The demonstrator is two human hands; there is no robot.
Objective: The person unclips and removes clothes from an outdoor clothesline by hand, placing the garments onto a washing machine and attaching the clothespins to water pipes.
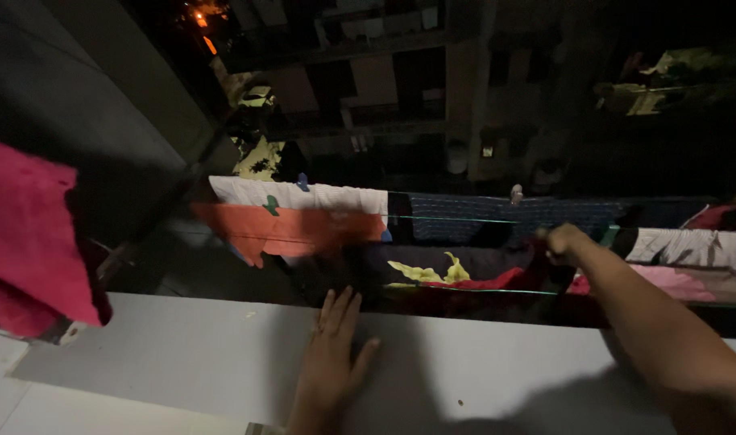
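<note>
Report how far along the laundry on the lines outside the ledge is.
Done: several clothes hang pegged on the lines, among them an orange cloth and a white patterned cloth. In hand: the right hand is closed at a dark red garment out on a line, while the left hand lies flat on the white ledge. Left: a pink cloth hangs by the wall.

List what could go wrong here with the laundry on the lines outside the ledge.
The right hand reaches far past the white ledge to the dark red garment; if its grip slips, the cloth could drop to the street below. The left hand only lies flat on the ledge, a weak brace while leaning out.
</note>
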